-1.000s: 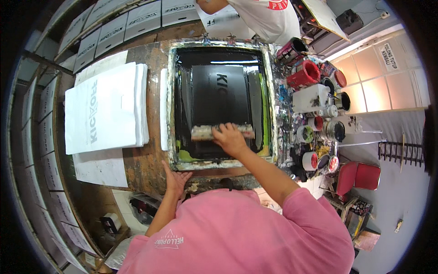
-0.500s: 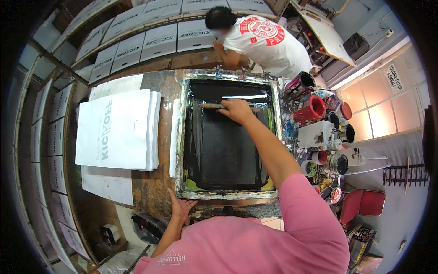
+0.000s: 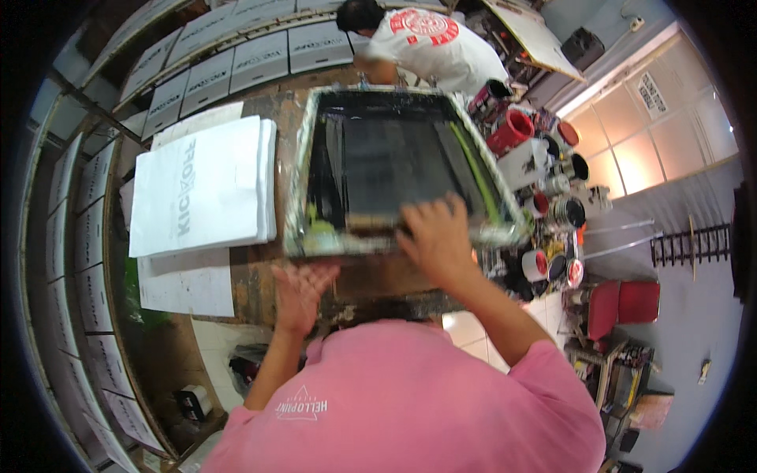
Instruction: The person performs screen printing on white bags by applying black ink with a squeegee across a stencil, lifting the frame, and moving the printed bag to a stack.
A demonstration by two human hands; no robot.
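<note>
A screen printing frame [image 3: 512, 232] with black ink on its mesh is tilted, its near edge raised off the wooden table. At that near edge my right hand [image 3: 438, 240] is closed round a squeegee [image 3: 371, 221] lying against the mesh; part of the squeegee is hidden by the hand. My left hand [image 3: 302, 296] is just below the frame's near left corner, fingers spread and nothing in it. Whether its fingertips touch the frame, I cannot tell. To the left lies a stack of white printed bags or sheets [image 3: 197, 189].
Ink pots, a red one [image 3: 512, 130] among them, crowd the table's right side. A person in a white shirt [image 3: 441, 47] bends beyond the table. Racks with white printed sheets [image 3: 260, 63] line the back and left. A red chair [image 3: 605, 309] stands at right.
My right hand has drawn the squeegee from the far end of the screen to its near end. The frame's near edge has risen. My left hand has moved up toward it.
</note>
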